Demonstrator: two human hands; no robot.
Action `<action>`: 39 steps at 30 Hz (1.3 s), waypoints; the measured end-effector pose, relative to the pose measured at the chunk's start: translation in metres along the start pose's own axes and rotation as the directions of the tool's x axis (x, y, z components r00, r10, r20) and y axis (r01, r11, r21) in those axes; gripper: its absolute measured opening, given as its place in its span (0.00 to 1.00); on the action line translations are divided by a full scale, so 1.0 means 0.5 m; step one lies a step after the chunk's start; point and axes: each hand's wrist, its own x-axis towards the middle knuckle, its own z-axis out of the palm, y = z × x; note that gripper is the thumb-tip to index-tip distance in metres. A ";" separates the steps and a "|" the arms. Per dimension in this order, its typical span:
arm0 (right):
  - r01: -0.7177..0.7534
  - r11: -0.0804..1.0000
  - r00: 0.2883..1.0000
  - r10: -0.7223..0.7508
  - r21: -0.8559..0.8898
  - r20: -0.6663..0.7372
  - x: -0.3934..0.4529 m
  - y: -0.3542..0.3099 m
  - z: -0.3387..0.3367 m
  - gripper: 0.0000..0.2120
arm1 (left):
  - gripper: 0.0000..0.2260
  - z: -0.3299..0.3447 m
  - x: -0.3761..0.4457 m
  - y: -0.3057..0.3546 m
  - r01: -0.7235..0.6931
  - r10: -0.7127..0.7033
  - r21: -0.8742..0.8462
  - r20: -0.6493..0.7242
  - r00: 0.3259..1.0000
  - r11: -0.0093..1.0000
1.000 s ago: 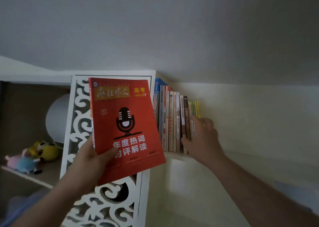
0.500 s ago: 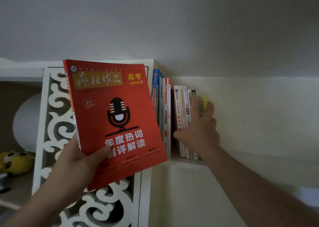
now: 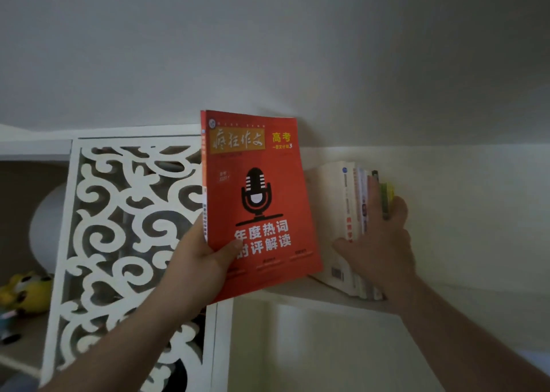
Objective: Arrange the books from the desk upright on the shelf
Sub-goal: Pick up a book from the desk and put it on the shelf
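Holding the red paperback [image 3: 262, 201] upright by its lower spine corner, your left hand [image 3: 202, 260] had thumb across the cover and fingers curled behind. It hung in front of the shelf [image 3: 297, 292], beside the fretwork panel [image 3: 128, 242], not yet seated. Your right hand [image 3: 378, 242] pressed the row of books [image 3: 354, 213], fingers straight along the spines, tilting them rightward; judged purpose: keeping a slot open at their left.
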 end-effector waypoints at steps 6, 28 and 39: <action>-0.011 1.000 1.000 0.010 -0.020 -0.018 0.009 0.062 -0.044 0.63 | 0.29 0.177 0.050 0.006 -0.040 0.056 0.152 -0.105 0.993 0.988; 0.081 0.995 0.995 -0.077 -0.066 0.065 -0.008 -0.045 0.021 0.59 | 0.26 0.197 0.085 -0.083 -0.475 0.429 0.785 0.299 0.853 0.398; 0.051 0.991 0.999 -0.052 -0.122 -0.002 -0.021 -0.150 0.138 0.52 | 0.18 0.125 0.129 -0.159 -0.462 0.564 0.759 0.154 0.811 0.458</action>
